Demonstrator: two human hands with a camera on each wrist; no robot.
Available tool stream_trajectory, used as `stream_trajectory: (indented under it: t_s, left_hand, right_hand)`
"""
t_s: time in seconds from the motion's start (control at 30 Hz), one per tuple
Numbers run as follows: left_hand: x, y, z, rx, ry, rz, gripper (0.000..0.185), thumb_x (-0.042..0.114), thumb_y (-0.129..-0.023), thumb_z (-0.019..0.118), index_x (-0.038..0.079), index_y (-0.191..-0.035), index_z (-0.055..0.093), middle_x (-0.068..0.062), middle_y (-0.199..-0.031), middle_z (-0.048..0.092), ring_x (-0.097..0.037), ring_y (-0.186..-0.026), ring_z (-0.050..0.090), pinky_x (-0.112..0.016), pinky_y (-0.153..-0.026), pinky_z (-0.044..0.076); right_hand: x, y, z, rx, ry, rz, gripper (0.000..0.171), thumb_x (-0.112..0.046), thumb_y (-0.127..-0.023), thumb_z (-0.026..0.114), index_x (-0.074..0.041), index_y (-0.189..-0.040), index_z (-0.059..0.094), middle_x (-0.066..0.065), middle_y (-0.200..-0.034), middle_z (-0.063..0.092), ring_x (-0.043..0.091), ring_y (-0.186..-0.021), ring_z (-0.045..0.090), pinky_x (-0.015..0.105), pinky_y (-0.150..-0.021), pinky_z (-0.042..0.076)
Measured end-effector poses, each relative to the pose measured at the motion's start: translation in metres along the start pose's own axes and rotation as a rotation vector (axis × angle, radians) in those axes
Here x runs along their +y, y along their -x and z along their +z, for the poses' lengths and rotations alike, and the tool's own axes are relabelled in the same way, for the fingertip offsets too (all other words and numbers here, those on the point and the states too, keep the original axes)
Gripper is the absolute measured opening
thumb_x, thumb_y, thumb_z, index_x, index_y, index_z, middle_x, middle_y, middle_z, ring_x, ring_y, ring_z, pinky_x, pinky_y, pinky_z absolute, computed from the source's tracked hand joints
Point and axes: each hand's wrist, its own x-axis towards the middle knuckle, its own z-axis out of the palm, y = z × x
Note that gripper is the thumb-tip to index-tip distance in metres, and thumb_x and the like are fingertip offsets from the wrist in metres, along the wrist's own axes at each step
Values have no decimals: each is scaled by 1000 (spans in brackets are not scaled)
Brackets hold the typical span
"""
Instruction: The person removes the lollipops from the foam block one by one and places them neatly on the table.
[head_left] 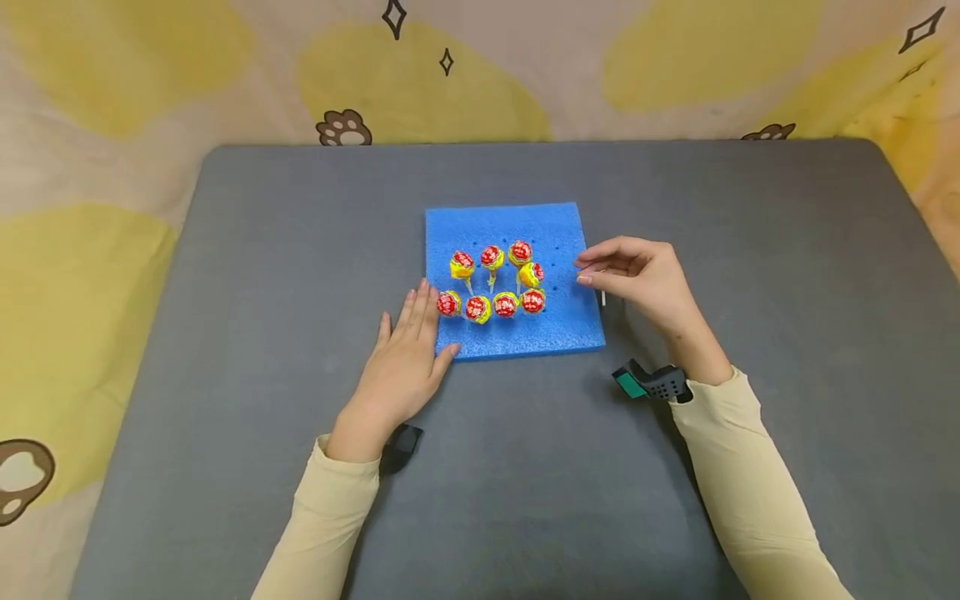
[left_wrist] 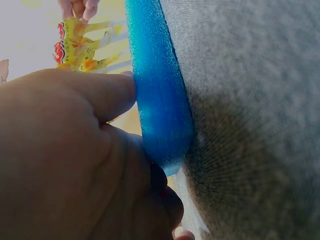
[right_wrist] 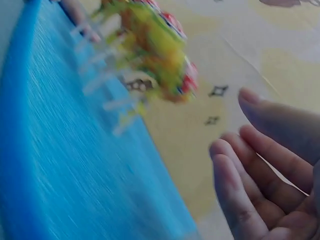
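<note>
A blue foam pad lies in the middle of the grey table. Several lollipops in yellow and red wrappers stand in it on white sticks. My left hand lies flat on the table with straight fingers, and their tips touch the pad's left edge. In the left wrist view the thumb of my left hand presses against the foam pad, with the lollipops beyond. My right hand hovers at the pad's right edge, fingers relaxed. The right wrist view shows my right hand holding nothing beside the foam pad and lollipops.
Small holes dot the foam to the right of the lollipops. A short white stick shows just under my right hand at the pad's edge. Behind the table hangs a beige and yellow patterned cloth. Both wrists carry small cameras.
</note>
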Motion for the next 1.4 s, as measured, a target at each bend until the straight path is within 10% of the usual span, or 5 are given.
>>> stream_trajectory:
  t_s: [0.53, 1.4]
  left_hand:
    - [1, 1, -1, 30, 1, 14, 74, 38, -99, 43, 0, -150, 5, -11, -157, -5, -27, -143, -3, -54, -112, 3]
    - [0, 5, 1, 26, 11, 7, 75, 38, -99, 45, 0, -150, 6, -11, -157, -4, -28, -144, -2, -54, -112, 3]
  right_hand:
    - [7, 2, 48, 116, -75, -79, 29, 7, -77, 73, 12, -104, 65, 6, -94, 68, 16, -84, 65, 25, -76, 53]
    - [9, 4, 61, 105, -27, -50, 29, 1, -80, 73, 9, -106, 66, 13, -100, 68, 15, -88, 65, 25, -80, 52]
